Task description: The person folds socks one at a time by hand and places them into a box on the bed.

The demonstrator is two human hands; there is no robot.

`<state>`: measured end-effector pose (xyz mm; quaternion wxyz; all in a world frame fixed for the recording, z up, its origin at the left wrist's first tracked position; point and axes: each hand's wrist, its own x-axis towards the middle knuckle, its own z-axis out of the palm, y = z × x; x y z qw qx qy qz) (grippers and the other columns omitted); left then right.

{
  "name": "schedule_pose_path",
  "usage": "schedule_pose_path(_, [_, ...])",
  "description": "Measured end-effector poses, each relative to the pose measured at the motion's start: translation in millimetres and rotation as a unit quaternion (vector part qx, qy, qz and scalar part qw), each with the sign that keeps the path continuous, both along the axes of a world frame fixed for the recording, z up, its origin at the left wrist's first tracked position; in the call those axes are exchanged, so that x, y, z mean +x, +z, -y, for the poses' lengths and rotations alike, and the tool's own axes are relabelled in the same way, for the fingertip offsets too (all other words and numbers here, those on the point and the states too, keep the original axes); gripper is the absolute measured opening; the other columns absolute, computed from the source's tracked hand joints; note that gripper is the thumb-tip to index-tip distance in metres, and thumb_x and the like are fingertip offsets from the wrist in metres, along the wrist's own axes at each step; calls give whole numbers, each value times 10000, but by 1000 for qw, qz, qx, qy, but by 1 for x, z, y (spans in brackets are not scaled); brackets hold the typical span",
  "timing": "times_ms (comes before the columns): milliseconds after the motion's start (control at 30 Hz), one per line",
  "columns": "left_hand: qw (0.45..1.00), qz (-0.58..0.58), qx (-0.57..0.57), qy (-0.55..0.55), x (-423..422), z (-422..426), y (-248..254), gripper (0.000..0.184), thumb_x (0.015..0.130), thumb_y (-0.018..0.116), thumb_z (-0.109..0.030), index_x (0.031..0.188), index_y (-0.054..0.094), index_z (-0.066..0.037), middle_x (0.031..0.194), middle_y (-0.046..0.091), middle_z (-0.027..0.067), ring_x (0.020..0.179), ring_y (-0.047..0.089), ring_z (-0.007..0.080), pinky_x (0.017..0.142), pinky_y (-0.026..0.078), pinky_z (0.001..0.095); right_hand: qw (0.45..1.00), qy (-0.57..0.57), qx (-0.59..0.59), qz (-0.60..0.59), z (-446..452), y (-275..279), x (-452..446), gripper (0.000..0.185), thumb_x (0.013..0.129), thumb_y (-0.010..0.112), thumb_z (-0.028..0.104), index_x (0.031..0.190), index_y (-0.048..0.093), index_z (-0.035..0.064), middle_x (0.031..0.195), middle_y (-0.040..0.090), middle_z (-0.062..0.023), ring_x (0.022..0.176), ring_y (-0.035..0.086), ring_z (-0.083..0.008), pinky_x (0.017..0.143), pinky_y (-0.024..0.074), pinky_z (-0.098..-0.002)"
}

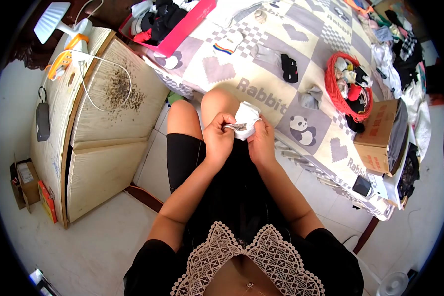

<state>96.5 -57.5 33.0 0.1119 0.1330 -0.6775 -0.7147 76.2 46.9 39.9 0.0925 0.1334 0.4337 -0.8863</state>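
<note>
A small white cloth item [246,116] with a greyish-brown patch on its near side is held between my two hands, just above my knees. My left hand [219,137] pinches its left edge, fingers closed. On the other side, my right hand [262,142] has its thumb and fingers closed on the right edge. Beyond them on the patterned bedspread [256,74] lie a black sock [289,68], a light grey sock [267,54] and a white sock with rainbow stripes [228,43]. Another greyish sock [311,97] lies nearer the basket.
A red basket [330,89] of socks and a cardboard box [373,143] stand on the bed's right side. A pink box [202,15] of dark clothes is at the top. Clothes [409,64] pile at far right. A wooden cabinet [106,172] with a lamp [52,22] stands left.
</note>
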Motion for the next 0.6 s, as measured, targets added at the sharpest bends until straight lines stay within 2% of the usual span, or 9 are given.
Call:
schedule_pose_path(67, [996, 12, 76, -40, 2, 0, -7, 245, 739, 413, 164, 807, 580, -2, 764, 569, -9, 701, 512, 49, 609, 402, 175, 999, 40, 17, -5, -5, -13, 0, 305, 939, 349, 121, 1138, 521, -34, 1022, 604, -83, 923, 596, -157, 808, 486, -306])
schedule_pose_path(200, [980, 27, 175, -94, 3, 3, -2, 239, 740, 417, 153, 807, 587, -1, 770, 576, -16, 691, 510, 47, 601, 401, 176, 996, 85, 3, 22, -9, -9, -3, 332, 955, 325, 184, 1118, 533, -17, 1012, 606, -85, 907, 601, -156, 786, 492, -308])
schedule_pose_path(267, [990, 18, 99, -96, 7, 3, 6, 207, 749, 435, 120, 809, 590, -1, 755, 583, 6, 703, 526, 60, 608, 432, 218, 993, 94, -33, 56, -10, -9, -5, 300, 932, 344, 180, 1031, 558, -5, 956, 598, -58, 822, 581, -139, 730, 474, -282])
schedule_pose_path(300, [996, -24, -51, -68, 8, -1, 12, 198, 747, 468, 92, 844, 600, -19, 734, 591, 58, 708, 569, 117, 634, 460, 253, 993, 94, -33, 56, -10, -6, -7, 300, 932, 344, 180, 1031, 558, -5, 956, 598, -58, 822, 581, -139, 730, 474, -282])
schedule_pose_path(333, [975, -75, -207, -26, 10, -5, 20, 231, 717, 512, 78, 899, 606, -30, 773, 594, 109, 720, 598, 212, 653, 490, 307, 991, 105, -52, 64, -10, -1, -11, 292, 935, 345, 179, 1028, 557, 0, 951, 597, -58, 819, 581, -139, 721, 474, -280])
schedule_pose_path(400, [921, -224, -312, 66, 2, -9, 29, 299, 677, 528, 94, 940, 600, -30, 841, 596, 114, 735, 591, 271, 643, 497, 339, 988, 118, -73, 73, -8, 0, -12, 285, 939, 346, 179, 1024, 555, 5, 946, 596, -58, 815, 581, -139, 712, 475, -278])
schedule_pose_path(433, [921, -224, -312, 67, 0, -6, 33, 299, 677, 528, 94, 940, 600, -30, 841, 596, 114, 735, 591, 271, 643, 497, 339, 989, 124, -51, 64, -7, -1, -12, 268, 936, 355, 172, 1014, 554, 10, 939, 593, -55, 813, 578, -129, 700, 473, -275])
schedule_pose_path(533, [874, -239, -424, 6, -2, 3, 35, 288, 663, 522, 105, 908, 608, -19, 887, 598, 100, 753, 589, 276, 638, 495, 362, 990, 134, -7, 43, -8, -1, -10, 235, 929, 374, 159, 994, 551, 20, 924, 588, -48, 809, 573, -109, 676, 469, -270])
schedule_pose_path(600, [948, -110, -298, 1, 2, 5, 28, 257, 676, 504, 118, 867, 616, -13, 875, 600, 102, 726, 591, 272, 634, 495, 334, 986, 133, 86, 54, -7, 0, -7, 223, 914, 389, 143, 924, 574, 19, 848, 588, -23, 769, 568, -90, 641, 454, -250])
